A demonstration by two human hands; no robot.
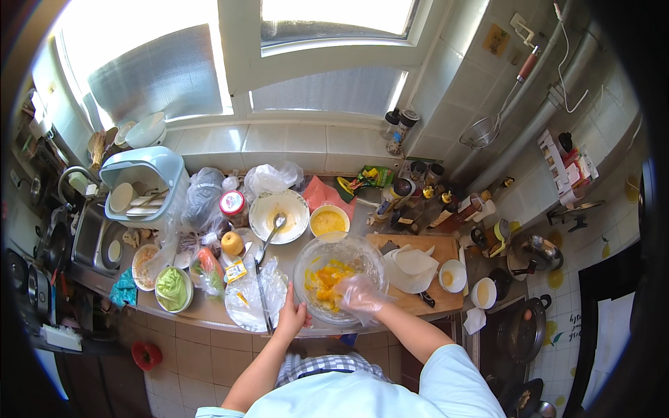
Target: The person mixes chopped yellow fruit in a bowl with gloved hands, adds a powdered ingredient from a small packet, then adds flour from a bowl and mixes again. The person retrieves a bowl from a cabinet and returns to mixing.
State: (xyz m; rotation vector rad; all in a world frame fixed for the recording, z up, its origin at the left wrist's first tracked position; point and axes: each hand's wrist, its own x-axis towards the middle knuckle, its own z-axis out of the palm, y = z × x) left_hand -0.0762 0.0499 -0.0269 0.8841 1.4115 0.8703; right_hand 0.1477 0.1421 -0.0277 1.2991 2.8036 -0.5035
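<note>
A large clear mixing bowl point(377, 256) stands at the counter's front edge, with a yellow-orange food mixture point(326, 282) inside. My right hand point(360, 297) wears a clear plastic glove and reaches into the bowl from the right. Its fingertips are against the mixture and blurred, so their grip is unclear. Bare, my left hand point(294, 316) holds the bowl's lower left side, thumb pointing up beside the rim. Left of it, dark chopsticks point(261, 292) lie across a plastic-covered plate point(240, 308). Behind the mixing bowl sits a small bowl of yellow liquid point(329, 223).
A cutting board point(444, 303) at right carries white sheets point(412, 269), a black-handled knife point(427, 299) and a small white bowl point(452, 276). A patterned bowl point(256, 230) holds a spoon point(278, 222). Bottles point(410, 211) line the back right; a frying pan point(525, 332) is farther right.
</note>
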